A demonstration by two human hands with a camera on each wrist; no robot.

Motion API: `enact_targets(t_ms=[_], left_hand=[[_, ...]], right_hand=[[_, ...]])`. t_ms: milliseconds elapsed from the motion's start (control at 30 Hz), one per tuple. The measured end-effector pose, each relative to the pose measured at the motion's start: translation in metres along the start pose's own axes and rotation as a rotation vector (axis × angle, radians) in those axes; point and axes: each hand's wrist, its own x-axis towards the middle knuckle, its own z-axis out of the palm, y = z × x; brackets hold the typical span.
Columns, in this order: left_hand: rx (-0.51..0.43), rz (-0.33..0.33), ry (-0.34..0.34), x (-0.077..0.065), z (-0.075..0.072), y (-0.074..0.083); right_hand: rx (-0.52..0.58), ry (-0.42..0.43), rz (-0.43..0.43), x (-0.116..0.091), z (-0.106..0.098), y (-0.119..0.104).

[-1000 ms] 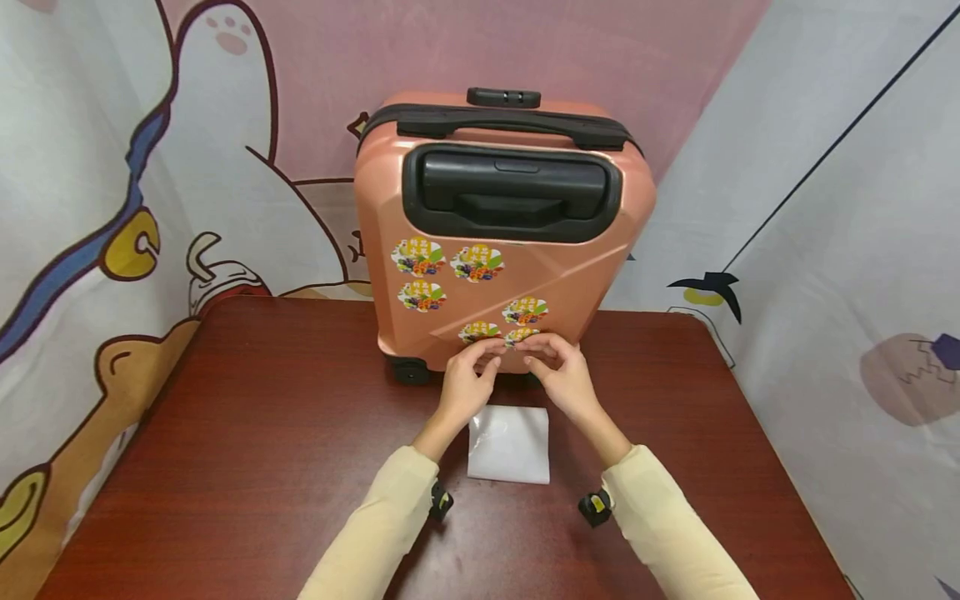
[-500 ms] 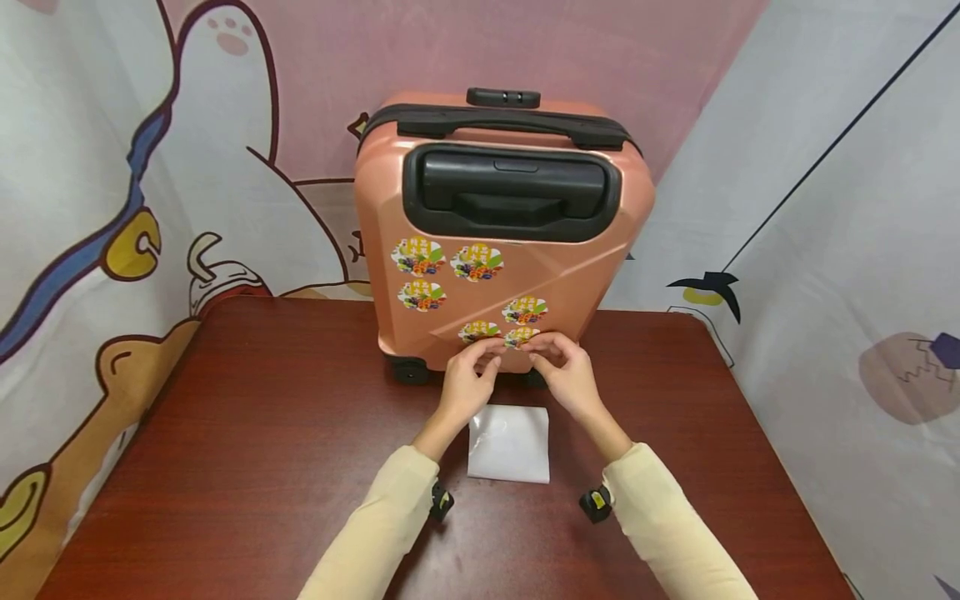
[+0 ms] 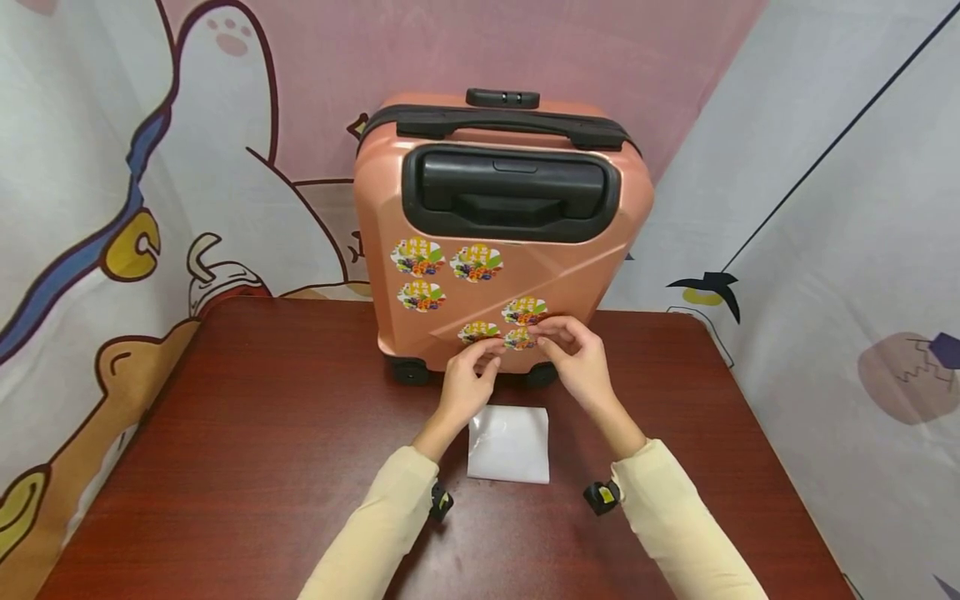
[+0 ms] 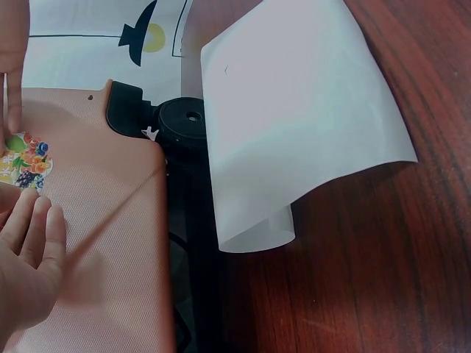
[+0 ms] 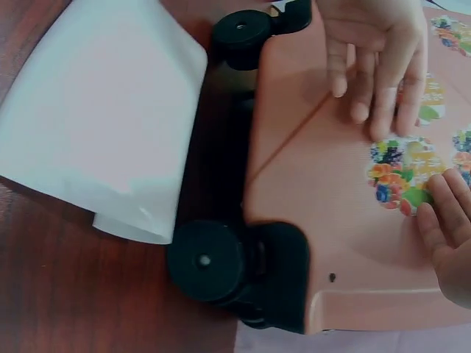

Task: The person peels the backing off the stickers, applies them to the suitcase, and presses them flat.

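Note:
A round fruit-print sticker [image 3: 519, 338] lies on the lower front of a rose-pink suitcase [image 3: 570, 275]. My left hand [image 3: 467, 381] is at its left edge, fingers extended and fingertips touching or just beside it. On the other side, the fingertips of my right hand [image 3: 581, 358] touch its right edge near the printed leaf. In the right wrist view the sticker [image 5: 401, 176] looks flat against the shell, between my left hand [image 5: 386, 59] and right hand [image 5: 450, 239]. The left wrist view shows part of the sticker [image 4: 29, 158] above my left fingers [image 4: 44, 239].
Several matching stickers, one of them [image 3: 477, 262] below the black handle recess [image 3: 517, 229], are on the suitcase. It stands on black wheels [image 3: 408, 372] on a brown table [image 3: 285, 433]. A white sheet [image 3: 508, 446] with a curled edge lies before it. Printed cloth [image 3: 300, 83] hangs behind.
My right hand has shifted right and slightly up along the sticker's edge, uncovering more of the sticker and a wheel. My left hand has stayed in place.

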Motion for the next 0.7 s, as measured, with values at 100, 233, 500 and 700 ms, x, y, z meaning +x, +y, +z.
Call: enact_targets(t_ms=[100, 233, 500, 700], left_hand=[[0.001, -0.003, 0.000, 0.000, 0.000, 0.000], [0.002, -0.004, -0.001, 0.000, 0.000, 0.000], [-0.003, -0.001, 0.003, -0.001, 0.000, 0.000], [0.001, 0.000, 0.008, 0.000, 0.000, 0.000]], right_hand=[[-0.030, -0.001, 0.046, -0.005, 0.002, -0.008], [-0.061, -0.006, 0.119, -0.012, 0.004, -0.008], [-0.008, 0.019, 0.100, -0.012, -0.001, 0.000], [0.044, 0.050, 0.015, -0.003, -0.007, 0.005]])
